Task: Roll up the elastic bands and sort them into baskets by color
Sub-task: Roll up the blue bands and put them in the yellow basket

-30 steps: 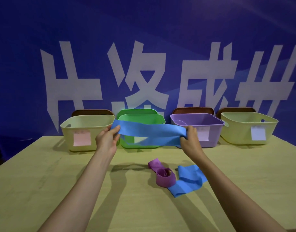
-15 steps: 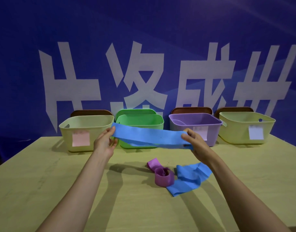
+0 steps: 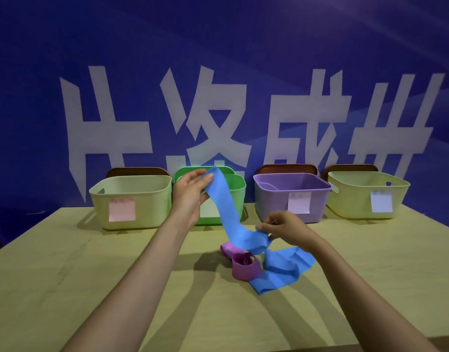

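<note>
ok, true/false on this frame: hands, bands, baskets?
1. The left hand holds the blue elastic band by its upper end before the green plastic basket. True.
2. The purple elastic band lies inside a basket. False: it lies on the wooden table, partly rolled.
3. The right hand pinches the blue elastic band lower down. True.
4. The leftmost pale yellow plastic basket bears a blue note. False: its note is pink.

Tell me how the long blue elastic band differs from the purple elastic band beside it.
The long blue elastic band is unrolled, while the purple elastic band is partly coiled into a ring. The blue one hangs between the left hand and right hand; the purple one lies untouched on the wooden table. Both are flat strips, neither in a basket.
</note>
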Demonstrator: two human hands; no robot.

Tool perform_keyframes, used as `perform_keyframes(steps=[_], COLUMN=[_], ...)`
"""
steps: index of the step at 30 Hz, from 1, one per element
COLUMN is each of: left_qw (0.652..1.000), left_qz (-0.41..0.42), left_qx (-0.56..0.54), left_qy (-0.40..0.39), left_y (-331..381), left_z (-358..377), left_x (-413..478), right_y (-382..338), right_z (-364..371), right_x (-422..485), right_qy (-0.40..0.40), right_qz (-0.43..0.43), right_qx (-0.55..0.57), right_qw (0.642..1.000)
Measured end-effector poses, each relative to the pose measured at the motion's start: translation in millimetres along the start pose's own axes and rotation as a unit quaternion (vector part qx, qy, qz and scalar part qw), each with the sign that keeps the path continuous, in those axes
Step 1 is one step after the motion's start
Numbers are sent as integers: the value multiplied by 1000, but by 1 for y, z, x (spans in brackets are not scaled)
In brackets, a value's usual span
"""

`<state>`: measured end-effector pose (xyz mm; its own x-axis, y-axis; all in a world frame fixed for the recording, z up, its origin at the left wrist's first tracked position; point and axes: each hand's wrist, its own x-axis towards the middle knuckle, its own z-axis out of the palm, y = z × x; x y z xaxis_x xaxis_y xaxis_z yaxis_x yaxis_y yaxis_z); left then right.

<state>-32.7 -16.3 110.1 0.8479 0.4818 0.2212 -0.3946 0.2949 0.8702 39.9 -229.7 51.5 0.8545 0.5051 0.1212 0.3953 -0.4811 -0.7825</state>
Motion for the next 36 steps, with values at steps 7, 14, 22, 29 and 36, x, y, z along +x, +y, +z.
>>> perform_keyframes(steps=[7,14,22,29,36], left_qw=[994,979,961,962,957], left_qz=[-38,-83,-87,-37,-80], left_qx=[-6,85,192,214,191], left_qy=[-100,-167,-180,-168,-201], left_y=[23,4,-25,-16,-11], left_z=[11,-16,-28,-27,-36], left_x=[-38,-98,-136,-143,-142], right_y=[-41,-35,-30,-49,-55], right_z=[-9,8,25,26,24], right_x=[-51,-99,-117,-122,-125], right_qy=[-184,-315,-108,-68,-149], right_qz=[-35,60,-52,-94,-89], right_qx=[-21,-58,33,121,207], right_qw=[982,945,992,986,963])
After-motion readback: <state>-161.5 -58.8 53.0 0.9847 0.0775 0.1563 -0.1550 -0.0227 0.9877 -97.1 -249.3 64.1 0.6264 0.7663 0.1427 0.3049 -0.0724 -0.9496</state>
